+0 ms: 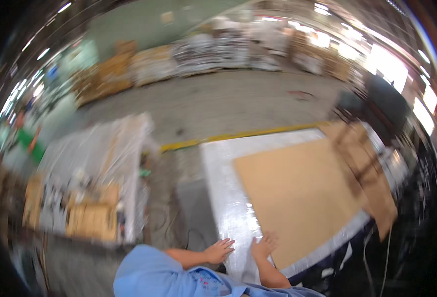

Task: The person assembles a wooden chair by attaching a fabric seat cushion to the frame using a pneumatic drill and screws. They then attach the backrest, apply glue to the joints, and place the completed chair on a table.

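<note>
A large brown cardboard sheet (pixel 297 193) lies on a shiny silvery-white sheet (pixel 223 193), which shows as a border around it. My left hand (pixel 219 251) is flat with its fingers stretched, at the near left edge of the silvery sheet. My right hand (pixel 264 246) is spread over the near left corner of the cardboard, where it meets the silvery sheet; motion blurs its fingers. Both hands look to hold nothing. Whether the palms press down or hover, I cannot tell.
A plastic-covered table (pixel 94 153) stands at left with a cardboard box (pixel 92 220) and small items. A dark chair (pixel 376 104) is at far right, beside another cardboard piece (pixel 364 168). A yellow floor line (pixel 248 133) runs behind; wrapped stacks (pixel 211 52) line the far wall.
</note>
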